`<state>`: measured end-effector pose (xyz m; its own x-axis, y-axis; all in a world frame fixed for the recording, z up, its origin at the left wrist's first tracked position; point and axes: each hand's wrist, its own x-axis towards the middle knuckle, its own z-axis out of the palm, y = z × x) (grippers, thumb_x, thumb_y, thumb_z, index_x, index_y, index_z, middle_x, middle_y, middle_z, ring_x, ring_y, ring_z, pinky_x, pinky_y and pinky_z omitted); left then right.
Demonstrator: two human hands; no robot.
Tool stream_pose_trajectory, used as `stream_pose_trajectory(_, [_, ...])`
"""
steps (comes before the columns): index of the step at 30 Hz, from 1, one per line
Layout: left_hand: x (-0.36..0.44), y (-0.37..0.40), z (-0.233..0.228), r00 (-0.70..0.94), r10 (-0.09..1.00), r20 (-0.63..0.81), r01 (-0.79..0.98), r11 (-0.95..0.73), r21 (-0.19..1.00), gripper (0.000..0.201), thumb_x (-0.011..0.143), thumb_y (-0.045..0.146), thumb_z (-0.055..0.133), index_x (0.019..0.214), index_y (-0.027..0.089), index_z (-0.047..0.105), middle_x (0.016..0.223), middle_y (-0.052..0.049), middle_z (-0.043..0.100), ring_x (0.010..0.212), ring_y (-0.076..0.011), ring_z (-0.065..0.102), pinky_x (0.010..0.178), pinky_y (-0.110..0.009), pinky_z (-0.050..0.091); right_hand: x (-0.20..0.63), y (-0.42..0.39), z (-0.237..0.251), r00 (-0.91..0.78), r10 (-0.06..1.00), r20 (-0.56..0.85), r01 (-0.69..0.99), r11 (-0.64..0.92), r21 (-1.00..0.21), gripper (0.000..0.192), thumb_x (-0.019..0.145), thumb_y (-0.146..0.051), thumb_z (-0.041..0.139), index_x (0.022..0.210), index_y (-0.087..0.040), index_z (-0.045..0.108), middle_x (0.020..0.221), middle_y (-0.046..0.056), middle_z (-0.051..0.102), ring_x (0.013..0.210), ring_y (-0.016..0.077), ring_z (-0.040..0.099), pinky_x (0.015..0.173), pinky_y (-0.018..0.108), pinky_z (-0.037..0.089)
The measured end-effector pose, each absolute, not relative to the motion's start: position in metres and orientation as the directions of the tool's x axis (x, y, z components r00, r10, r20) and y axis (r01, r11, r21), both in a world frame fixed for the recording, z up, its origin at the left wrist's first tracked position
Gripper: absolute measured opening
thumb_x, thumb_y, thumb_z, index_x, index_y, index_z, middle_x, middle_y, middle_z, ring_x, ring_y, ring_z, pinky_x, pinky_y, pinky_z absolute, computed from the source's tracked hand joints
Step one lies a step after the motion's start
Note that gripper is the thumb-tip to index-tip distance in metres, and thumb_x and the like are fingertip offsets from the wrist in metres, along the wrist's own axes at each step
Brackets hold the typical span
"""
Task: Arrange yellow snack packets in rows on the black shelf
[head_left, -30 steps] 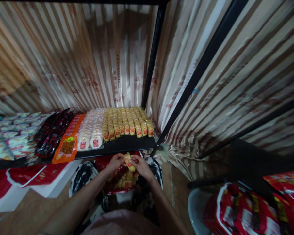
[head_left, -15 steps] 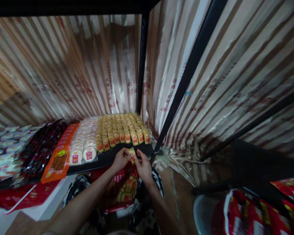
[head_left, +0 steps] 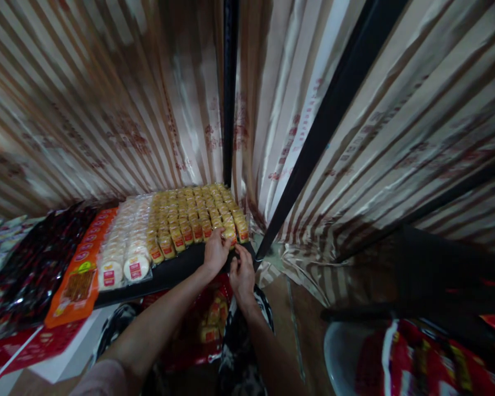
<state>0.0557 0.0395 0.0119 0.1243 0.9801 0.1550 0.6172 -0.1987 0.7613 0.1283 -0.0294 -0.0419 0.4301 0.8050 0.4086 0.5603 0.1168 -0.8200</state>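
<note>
My left hand (head_left: 215, 250) reaches onto the black shelf (head_left: 177, 270) and pinches a small yellow snack pack (head_left: 230, 235) at the front right of the rows of yellow packs (head_left: 193, 212). My right hand (head_left: 242, 272) hovers just below and beside it at the shelf's front edge, fingers bent, touching the same pack or the shelf lip; I cannot tell which. Below my arms a red basket (head_left: 190, 335) holds several more yellow packs (head_left: 212, 319).
Round white cakes (head_left: 126, 250), an orange packet (head_left: 80, 275) and dark red packs (head_left: 33, 264) lie left of the yellow rows. Black shelf posts (head_left: 230, 88) and a slanted black bar (head_left: 322, 126) stand by striped curtains. Red bags (head_left: 429, 357) sit at lower right.
Both hands lifted from above the basket to the shelf's front edge, carrying the yellow pack up to the front row. The view tilted and moved closer to the shelf.
</note>
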Motion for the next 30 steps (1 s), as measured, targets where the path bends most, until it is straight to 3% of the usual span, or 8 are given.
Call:
stream_pose_trajectory(7, [0.069, 0.042, 0.008, 0.175, 0.959, 0.224, 0.666, -0.283, 0.690, 0.026, 0.085, 0.021, 0.047, 0.109, 0.015, 0.052, 0.105, -0.010, 0.055, 0.093, -0.0193, 0.057, 0.083, -0.032, 0.045, 0.131, -0.021, -0.049, 0.432, 0.810, 0.397, 0.577, 0.091, -0.812, 0.041, 0.083, -0.015, 0.034, 0.119, -0.014, 0.053, 0.117, 0.014, 0.055, 0.110, 0.0204, 0.051, 0.095, 0.040, 0.044])
stream_pose_trajectory(16, [0.074, 0.031, 0.001, 0.154, 0.939, 0.308, 0.615, -0.335, 0.714, 0.043, 0.087, 0.023, 0.045, 0.129, 0.017, 0.036, 0.117, -0.013, 0.044, 0.088, -0.0175, 0.059, 0.080, -0.032, 0.050, 0.138, -0.014, -0.052, 0.387, 0.825, 0.411, 0.622, 0.095, -0.777, 0.051, 0.079, -0.009, 0.035, 0.127, -0.018, 0.049, 0.117, 0.012, 0.053, 0.112, 0.0189, 0.051, 0.096, 0.036, 0.045])
stream_pose_trajectory(21, [0.066, 0.026, -0.009, 0.216, 0.908, 0.358, 0.597, -0.413, 0.687, 0.030, 0.088, 0.021, 0.041, 0.117, 0.019, 0.049, 0.109, -0.008, 0.043, 0.095, -0.0161, 0.056, 0.085, -0.030, 0.049, 0.141, -0.012, -0.053, 0.391, 0.818, 0.422, 0.636, 0.092, -0.766, 0.043, 0.086, -0.019, 0.034, 0.126, -0.018, 0.049, 0.116, 0.013, 0.051, 0.108, 0.0189, 0.052, 0.093, 0.036, 0.046])
stream_pose_trajectory(30, [0.067, 0.027, -0.023, 0.327, 0.915, 0.238, 0.643, -0.399, 0.653, 0.035, 0.092, 0.023, 0.031, 0.121, 0.020, 0.050, 0.111, -0.007, 0.050, 0.098, -0.0147, 0.055, 0.090, -0.026, 0.046, 0.146, -0.008, -0.056, 0.342, 0.864, 0.371, 0.702, 0.028, -0.712, 0.043, 0.088, -0.026, 0.037, 0.129, -0.019, 0.048, 0.118, 0.012, 0.052, 0.109, 0.0198, 0.051, 0.092, 0.034, 0.046])
